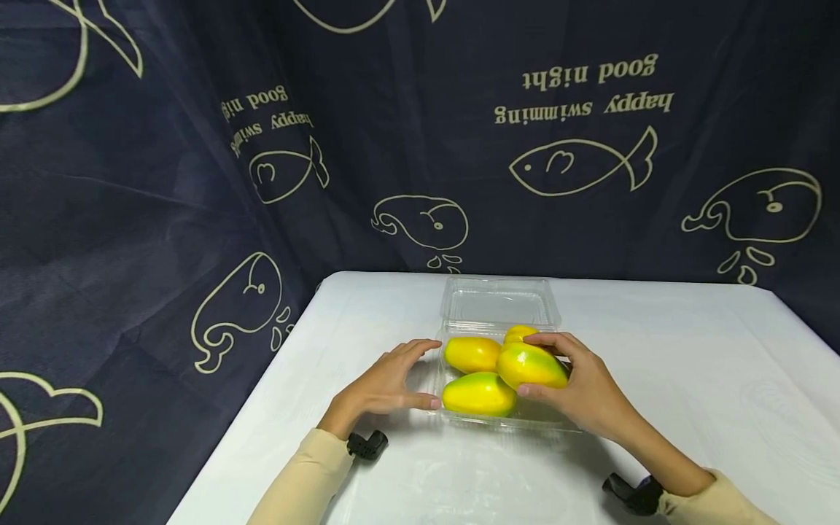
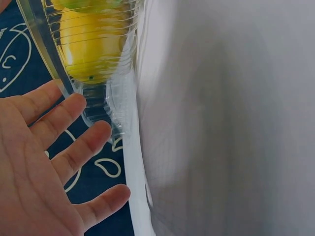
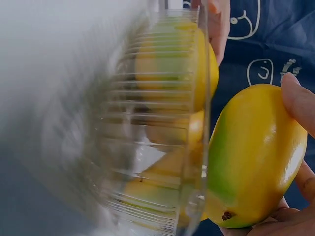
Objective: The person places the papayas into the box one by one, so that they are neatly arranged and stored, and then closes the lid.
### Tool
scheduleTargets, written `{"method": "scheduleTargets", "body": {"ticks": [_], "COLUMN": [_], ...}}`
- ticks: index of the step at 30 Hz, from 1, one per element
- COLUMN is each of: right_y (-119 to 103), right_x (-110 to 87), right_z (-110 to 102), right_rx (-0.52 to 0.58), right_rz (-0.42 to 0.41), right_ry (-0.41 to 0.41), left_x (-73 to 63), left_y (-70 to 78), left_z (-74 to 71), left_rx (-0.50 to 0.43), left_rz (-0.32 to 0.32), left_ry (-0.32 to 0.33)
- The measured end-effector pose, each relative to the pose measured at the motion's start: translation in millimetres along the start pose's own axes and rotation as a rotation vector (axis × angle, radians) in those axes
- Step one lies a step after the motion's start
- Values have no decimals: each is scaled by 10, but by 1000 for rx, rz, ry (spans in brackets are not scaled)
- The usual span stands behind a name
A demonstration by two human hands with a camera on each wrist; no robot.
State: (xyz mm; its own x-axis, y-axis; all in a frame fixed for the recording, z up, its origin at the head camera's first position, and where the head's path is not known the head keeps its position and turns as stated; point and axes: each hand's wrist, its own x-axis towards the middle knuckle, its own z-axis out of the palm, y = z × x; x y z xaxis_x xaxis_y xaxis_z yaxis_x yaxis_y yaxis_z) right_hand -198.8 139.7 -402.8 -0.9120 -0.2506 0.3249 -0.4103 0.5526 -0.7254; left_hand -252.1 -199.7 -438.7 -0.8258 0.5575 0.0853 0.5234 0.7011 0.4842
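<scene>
My right hand (image 1: 593,390) grips a yellow-green mango (image 1: 530,366), thumb on the near side and fingers at the far side. In the right wrist view this mango (image 3: 256,152) is beside the rim of a clear ribbed plastic box (image 3: 192,103), with its dark stem end showing. Inside the box lie a mango at the back left (image 1: 471,354), another at the front left (image 1: 479,394) and a partly hidden one at the back right (image 1: 520,334). My left hand (image 1: 387,383) is at the box's left side, fingers spread and fingertips right at its edge.
The box's clear lid (image 1: 502,302) lies folded back behind it on the white-covered table (image 1: 689,379). A dark curtain (image 1: 407,117) with fish and whale drawings hangs behind and to the left. Black wrist cameras are strapped to both wrists.
</scene>
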Motion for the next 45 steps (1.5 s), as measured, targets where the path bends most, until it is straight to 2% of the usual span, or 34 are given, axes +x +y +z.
{"method": "scheduleTargets", "body": {"ticks": [14,28,36,45], "right_y": [72,173,215,239], "right_x": [-28,-101,-141,-195], "right_z": [77,131,159,207], "right_rx": [-12,-26,-54,-104], "right_rz": [-13,24,-14,-16], "right_ry": [6,30,21,34], "left_x": [5,3,10,10], "left_y": [-10,7,-2,-2], "left_z": [9,-5,10,14], "left_rx": [-2,-1,1,-3], "left_rz": [2,2,6,1], "left_ry": [3,-3,8,3]}}
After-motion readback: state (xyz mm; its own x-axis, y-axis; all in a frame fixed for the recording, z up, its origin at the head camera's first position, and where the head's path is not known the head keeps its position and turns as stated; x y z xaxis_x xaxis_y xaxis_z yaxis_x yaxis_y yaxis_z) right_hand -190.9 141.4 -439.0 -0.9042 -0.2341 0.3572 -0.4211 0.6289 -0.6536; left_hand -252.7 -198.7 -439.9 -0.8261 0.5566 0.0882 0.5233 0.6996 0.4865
